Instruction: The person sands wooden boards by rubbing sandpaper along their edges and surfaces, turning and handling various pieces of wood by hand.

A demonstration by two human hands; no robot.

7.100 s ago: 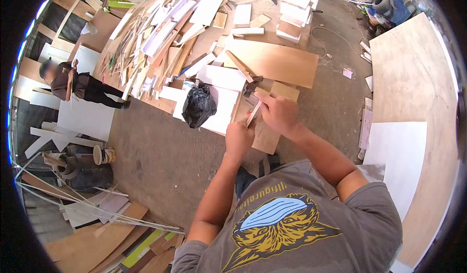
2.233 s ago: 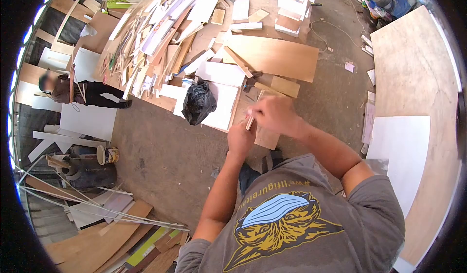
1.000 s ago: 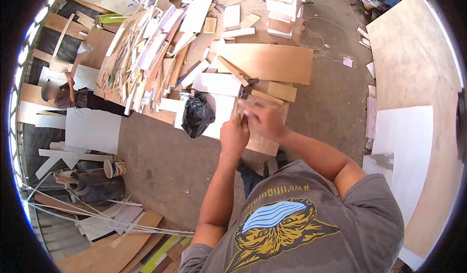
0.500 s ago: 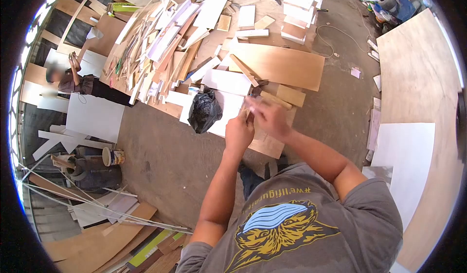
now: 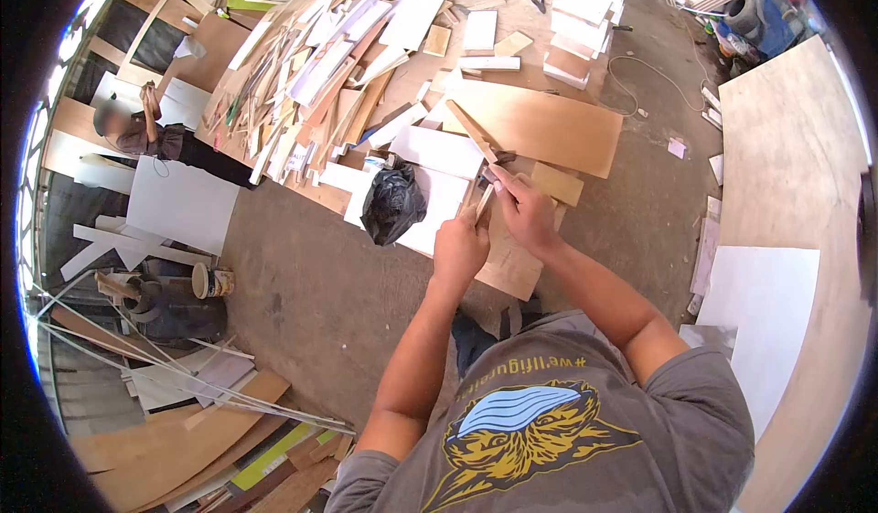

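Taking the clock face as centred on the two hands, with twelve pointing away from the person's body, the left hand point(image 5: 460, 250) is pinching a thin wooden strip point(image 5: 484, 203) between thumb and fingers. The strip is pointing up and slightly right from this hand, over the near edge of the table point(image 5: 512, 271). The right hand point(image 5: 526, 211) is hovering just beside the strip's far end, its index finger reaching forward and its thumb lying near it; whether those fingertips are gripping anything small, the view is not showing clearly.

At nine o'clock a black plastic bag point(image 5: 393, 206) is resting on white boards at the table's edge. At one o'clock a wide brown board point(image 5: 558, 129) is lying flat, with a narrow wooden piece point(image 5: 468, 127) slanting across its left end. A small wooden block point(image 5: 557, 184) is sitting at two o'clock, near the right hand. A heap of long strips point(image 5: 306, 74) is spreading out at ten o'clock, and a stack of white pieces point(image 5: 579, 28) is standing farther off at one o'clock.

Away from the table, another person point(image 5: 151, 138) is standing at nine o'clock, raising both hands. A bucket point(image 5: 212, 282) is lying between eight and nine, while a large plywood sheet point(image 5: 777, 138) is filling the side between two and three.
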